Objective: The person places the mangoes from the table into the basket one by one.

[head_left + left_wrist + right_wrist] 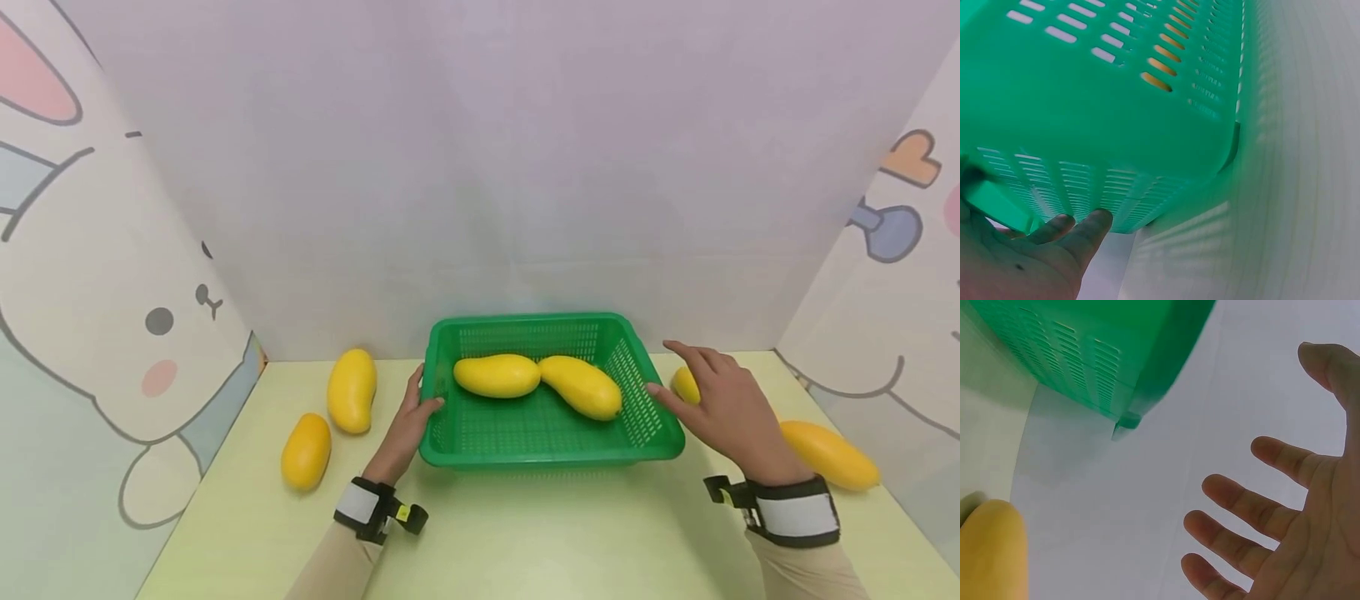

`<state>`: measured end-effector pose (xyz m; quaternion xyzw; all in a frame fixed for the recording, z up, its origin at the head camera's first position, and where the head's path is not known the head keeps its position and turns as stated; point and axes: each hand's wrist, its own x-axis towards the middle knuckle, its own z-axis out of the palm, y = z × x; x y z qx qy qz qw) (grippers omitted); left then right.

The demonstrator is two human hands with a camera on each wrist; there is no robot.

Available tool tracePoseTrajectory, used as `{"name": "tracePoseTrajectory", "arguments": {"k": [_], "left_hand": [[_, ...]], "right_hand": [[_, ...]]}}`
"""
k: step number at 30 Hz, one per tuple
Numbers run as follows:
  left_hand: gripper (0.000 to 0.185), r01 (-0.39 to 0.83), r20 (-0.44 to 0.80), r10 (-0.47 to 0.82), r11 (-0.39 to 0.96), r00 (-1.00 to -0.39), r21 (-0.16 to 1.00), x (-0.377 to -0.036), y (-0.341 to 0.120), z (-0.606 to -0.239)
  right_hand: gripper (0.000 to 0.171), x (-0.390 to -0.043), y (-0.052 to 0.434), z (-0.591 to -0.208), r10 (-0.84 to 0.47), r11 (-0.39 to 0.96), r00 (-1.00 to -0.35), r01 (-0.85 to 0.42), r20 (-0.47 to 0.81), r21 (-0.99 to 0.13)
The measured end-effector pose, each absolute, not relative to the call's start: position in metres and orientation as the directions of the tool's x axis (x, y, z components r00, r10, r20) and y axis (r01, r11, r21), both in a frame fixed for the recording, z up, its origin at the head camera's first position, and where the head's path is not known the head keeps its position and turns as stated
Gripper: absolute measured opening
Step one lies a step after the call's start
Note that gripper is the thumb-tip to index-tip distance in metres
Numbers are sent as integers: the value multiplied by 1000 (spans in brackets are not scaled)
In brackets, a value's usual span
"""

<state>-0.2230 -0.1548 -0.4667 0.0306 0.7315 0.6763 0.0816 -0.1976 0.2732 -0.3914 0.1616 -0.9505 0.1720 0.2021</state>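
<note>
A green plastic basket (525, 457) with slotted walls holds two yellow mangoes, one lying lengthwise (497, 376) and one slanting (582, 387), their tips meeting. My left hand (405, 425) grips the basket's left rim, thumb over the edge. In the left wrist view, the fingers (1088, 234) reach along the slotted outer wall. Beyond the right rim my right hand (726, 410) hovers with fingers spread and nothing in it. The right wrist view shows a gap between that palm (1310, 544) and the basket wall (1079, 356).
Left of the basket, two mangoes lie on the pale table (525, 542): an upper one (352, 392) and a lower one (306, 452). On the right are another mango (828, 454) and one partly hidden (685, 385) behind my right hand. Walls close in the back and sides.
</note>
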Motion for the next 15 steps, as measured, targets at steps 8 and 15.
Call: {"name": "tracePoseTrajectory", "arguments": {"k": [8,15], "left_hand": [[72,-71,-83,150,87,-985,994,-223,-155,-466],[72,-70,-84,158,89,-984,994,-223,-155,-466]], "right_hand": [[65,-191,282,-392,-215,882,-860,-375,463,-286],[65,-191,286,-396,-206,881,-858,-371,471,-292]]}}
